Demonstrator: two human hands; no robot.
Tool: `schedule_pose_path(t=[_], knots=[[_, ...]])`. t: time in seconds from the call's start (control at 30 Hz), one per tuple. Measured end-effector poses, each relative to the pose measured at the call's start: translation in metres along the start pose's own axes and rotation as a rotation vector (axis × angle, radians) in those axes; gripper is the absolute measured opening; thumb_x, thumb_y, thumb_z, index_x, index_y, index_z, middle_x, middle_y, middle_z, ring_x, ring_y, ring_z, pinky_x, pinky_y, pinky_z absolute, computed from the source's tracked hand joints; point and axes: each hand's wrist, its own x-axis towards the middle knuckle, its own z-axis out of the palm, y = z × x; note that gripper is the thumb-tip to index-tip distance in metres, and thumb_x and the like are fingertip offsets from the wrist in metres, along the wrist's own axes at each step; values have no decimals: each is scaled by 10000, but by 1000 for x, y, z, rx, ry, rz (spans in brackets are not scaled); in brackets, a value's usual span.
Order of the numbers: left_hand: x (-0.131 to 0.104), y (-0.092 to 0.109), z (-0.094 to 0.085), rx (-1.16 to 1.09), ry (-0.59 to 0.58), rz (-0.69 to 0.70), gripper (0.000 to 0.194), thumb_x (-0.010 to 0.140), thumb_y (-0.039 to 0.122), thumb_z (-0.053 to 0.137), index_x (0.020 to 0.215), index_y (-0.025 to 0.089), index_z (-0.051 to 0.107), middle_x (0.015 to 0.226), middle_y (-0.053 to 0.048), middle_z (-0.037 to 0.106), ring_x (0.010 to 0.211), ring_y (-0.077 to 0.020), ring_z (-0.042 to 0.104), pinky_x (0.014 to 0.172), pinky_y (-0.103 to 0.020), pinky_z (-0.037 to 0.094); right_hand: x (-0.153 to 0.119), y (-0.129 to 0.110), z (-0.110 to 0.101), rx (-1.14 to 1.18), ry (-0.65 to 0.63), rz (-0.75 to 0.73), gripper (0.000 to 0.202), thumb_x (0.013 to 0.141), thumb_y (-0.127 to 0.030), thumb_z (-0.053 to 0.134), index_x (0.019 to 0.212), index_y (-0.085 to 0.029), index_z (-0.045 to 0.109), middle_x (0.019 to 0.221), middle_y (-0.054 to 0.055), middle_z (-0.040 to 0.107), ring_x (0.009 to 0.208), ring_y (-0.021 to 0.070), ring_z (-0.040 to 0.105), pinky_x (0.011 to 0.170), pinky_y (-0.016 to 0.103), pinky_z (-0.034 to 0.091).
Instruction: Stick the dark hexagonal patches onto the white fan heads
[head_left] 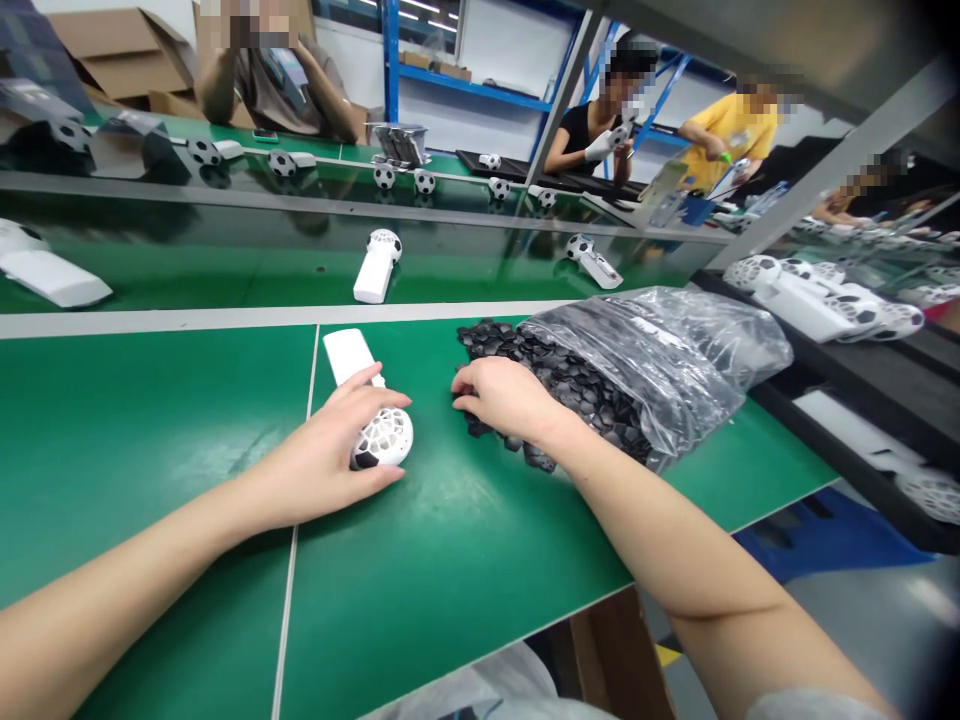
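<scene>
Your left hand [341,450] cups the fan [371,410] on the table [150,430], its handle pointing away from you; just right of the fan, your right hand [504,398] pinches at the black pieces [577,385] spilling from the bag [660,350].

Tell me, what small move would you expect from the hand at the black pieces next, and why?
Probably the right hand pinches up one black piece from the pile spilling out of the plastic bag and carries it left. Its fingers already rest on the pieces, while the left hand steadies a white fan whose ball-patterned head shows open white cells.
</scene>
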Motion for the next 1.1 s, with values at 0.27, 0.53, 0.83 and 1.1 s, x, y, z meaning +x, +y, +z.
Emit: schedule_pose_path(t=[0.27, 0.53, 0.83, 1.1], knots=[[-4, 3, -4, 2, -16, -5, 607, 748, 252, 514, 1322, 238, 317, 1478, -77, 208, 1360, -283, 157, 1067, -474, 284, 0, 2, 7, 2, 104, -77, 188, 850, -75, 474, 925, -126, 639, 927, 114, 639, 897, 236, 576, 766, 321, 434], [-3, 0, -4, -14, 8, 25, 587, 695, 239, 527, 1260, 207, 370, 1434, -89, 297, 1340, -289, 227, 1080, -472, 268, -13, -17, -4, 732, 45, -373, 75, 845, -135, 548, 883, -151, 611, 827, -10, 642, 749, 101, 578, 707, 208, 438], [-1, 1, 0, -15, 65, 47, 545, 726, 315, 566, 1230, 198, 395, 1372, -84, 398, 1320, -296, 271, 1063, -455, 308, -14, -25, 9, 783, 25, -519, 37, 814, -129, 604, 838, -153, 620, 789, -9, 636, 716, 100, 576, 706, 212, 445], [-1, 1, 4, -38, 129, 14, 507, 745, 388, 567, 1193, 198, 425, 1339, -90, 444, 1313, -293, 288, 1050, -466, 316, -11, -32, 21, 855, 113, -502, 79, 745, -106, 676, 736, -138, 604, 741, -6, 559, 734, 112, 525, 695, 227, 431]])
